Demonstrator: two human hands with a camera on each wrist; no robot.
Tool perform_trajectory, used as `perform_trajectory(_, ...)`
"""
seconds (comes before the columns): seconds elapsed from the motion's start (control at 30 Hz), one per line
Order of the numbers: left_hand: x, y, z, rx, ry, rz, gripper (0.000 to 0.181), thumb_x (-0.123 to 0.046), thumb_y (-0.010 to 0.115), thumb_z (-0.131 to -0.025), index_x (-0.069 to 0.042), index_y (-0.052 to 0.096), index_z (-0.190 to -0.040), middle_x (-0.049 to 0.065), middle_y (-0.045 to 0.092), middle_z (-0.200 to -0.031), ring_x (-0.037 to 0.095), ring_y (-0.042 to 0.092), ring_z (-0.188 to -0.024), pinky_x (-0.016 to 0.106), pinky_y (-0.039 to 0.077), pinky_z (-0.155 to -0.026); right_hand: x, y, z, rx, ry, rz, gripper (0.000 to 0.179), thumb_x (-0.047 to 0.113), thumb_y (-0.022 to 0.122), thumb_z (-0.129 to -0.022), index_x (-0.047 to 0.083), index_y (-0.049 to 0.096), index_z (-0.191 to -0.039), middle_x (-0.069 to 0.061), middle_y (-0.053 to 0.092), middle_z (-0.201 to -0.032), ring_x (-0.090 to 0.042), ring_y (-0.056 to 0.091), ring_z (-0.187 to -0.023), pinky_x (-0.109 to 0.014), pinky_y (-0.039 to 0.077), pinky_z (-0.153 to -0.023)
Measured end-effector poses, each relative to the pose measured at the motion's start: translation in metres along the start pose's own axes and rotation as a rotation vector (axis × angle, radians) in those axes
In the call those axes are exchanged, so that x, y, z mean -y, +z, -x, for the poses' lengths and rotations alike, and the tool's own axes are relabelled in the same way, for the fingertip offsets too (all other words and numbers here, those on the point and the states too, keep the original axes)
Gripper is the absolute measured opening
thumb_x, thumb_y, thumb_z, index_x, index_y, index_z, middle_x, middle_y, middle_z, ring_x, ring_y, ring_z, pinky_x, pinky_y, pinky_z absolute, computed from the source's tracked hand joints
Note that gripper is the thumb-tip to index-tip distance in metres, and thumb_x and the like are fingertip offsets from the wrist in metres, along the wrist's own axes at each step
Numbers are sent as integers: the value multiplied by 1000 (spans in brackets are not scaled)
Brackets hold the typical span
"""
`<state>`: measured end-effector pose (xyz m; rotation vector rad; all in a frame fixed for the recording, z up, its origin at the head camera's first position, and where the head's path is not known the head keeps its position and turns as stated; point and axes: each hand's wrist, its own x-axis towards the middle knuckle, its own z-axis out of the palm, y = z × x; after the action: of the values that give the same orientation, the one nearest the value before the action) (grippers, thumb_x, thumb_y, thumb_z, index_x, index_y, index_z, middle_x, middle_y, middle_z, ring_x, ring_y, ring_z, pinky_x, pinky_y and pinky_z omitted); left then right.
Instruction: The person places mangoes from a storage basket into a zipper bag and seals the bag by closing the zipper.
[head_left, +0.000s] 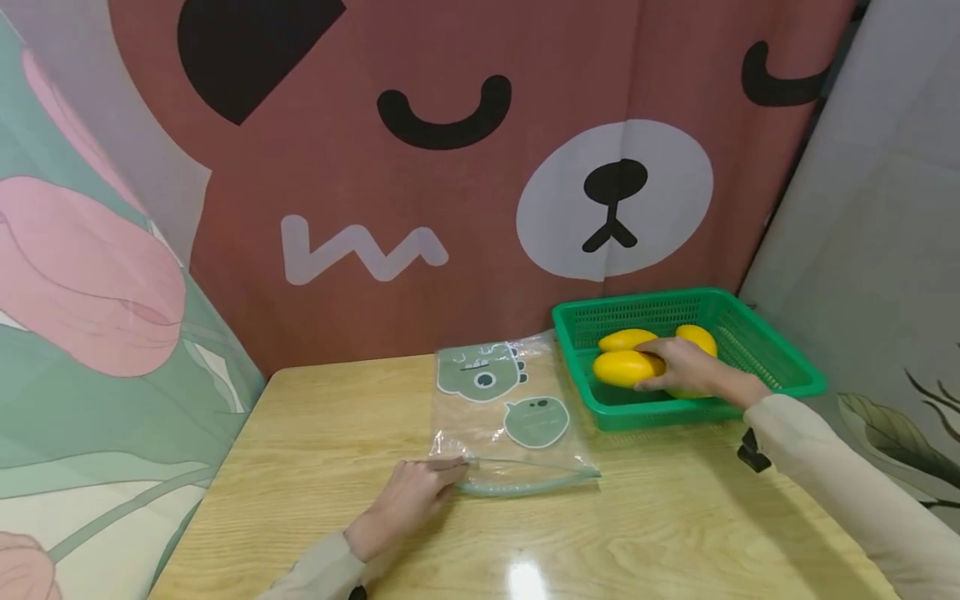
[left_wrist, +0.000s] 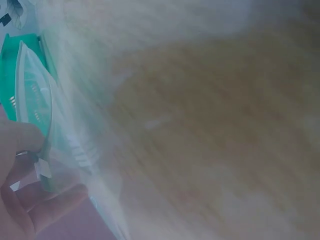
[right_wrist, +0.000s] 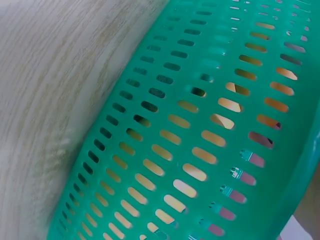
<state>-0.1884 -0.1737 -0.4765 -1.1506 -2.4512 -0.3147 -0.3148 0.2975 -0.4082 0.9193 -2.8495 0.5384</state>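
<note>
A clear zip bag [head_left: 480, 429] with green cartoon dinosaur prints lies flat on the table, its pale green zip edge facing me. My left hand [head_left: 408, 496] pinches the left end of that edge; the left wrist view shows thumb and fingers around the zip strip [left_wrist: 45, 170], whose mouth gapes. Inside the green basket [head_left: 660, 415], my right hand [head_left: 686, 367] grips a yellow mango [head_left: 622, 368] from its right side. Other yellow mangoes, one behind [head_left: 628, 339] and one to the right [head_left: 697, 337], lie about it. The right wrist view has only the basket's slotted wall [right_wrist: 200, 140], hiding the hand.
The basket stands at the table's back right, close beside the bag's upper right corner. A curtain [head_left: 480, 308] with a bear face hangs along the back edge of the wooden table [head_left: 330, 433]. More printed cloth [head_left: 90, 417] hangs at the left.
</note>
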Motion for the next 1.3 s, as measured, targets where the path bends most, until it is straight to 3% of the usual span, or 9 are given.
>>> perform_trajectory(0.37, 0, 1, -1, 2, 9, -3, 32, -3, 77, -80, -10, 76, -111, 4, 72, -112, 9, 63, -60, 21, 42, -43, 0, 5, 4, -46, -8, 20, 63, 34, 82, -82, -8, 61, -125, -11, 68, -104, -13, 52, -74, -33, 45, -66)
perform_trajectory(0.8, 2, -2, -3, 6, -13, 18, 36, -3, 77, -81, -8, 73, -117, 3, 72, -112, 0, 40, -49, 13, 29, -40, 7, 9, 5, -137, 0, 49, 65, 35, 83, -80, -9, 62, -123, -9, 68, -96, -12, 51, -69, -32, 45, -61)
perform_trajectory(1.07, 2, -3, -6, 10, -40, 9, 32, -3, 75, -83, -8, 73, -114, 6, 73, -109, 1, 42, -48, 16, 32, -39, 8, 9, 6, -173, 5, 69, 64, 37, 83, -80, -9, 63, -122, -8, 68, -90, -12, 47, -65, -31, 41, -57)
perform_trajectory(1.3, 2, -4, -7, -4, -41, 21, 33, -2, 76, -82, -9, 74, -114, 6, 73, -109, 1, 42, -48, 14, 32, -40, 9, 7, 10, -225, -9, 80, 62, 32, 84, -79, -10, 64, -119, -16, 70, -96, -11, 48, -65, -28, 42, -56)
